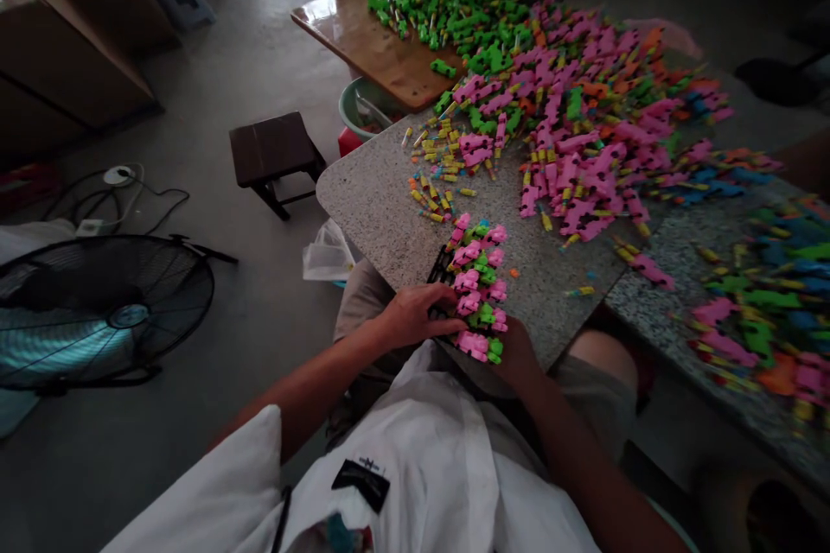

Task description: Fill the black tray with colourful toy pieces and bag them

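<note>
A black rack filled with rows of small pink and green toy pieces is held over my lap at the table's near edge. My left hand is closed on the rack's left side, with the thumb along the pieces and the fingers bent over the black edge. At the right side, my right hand reaches up against the lower end of the rack. Its fingers are hidden behind the pieces, so its grip does not show. Loose yellow-banded little sticks lie beyond the rack on the speckled tabletop.
A large heap of pink pieces covers the table's far right, with green ones on a wooden board behind. More mixed pieces lie on a second tabletop. Left stand a dark stool and a fan.
</note>
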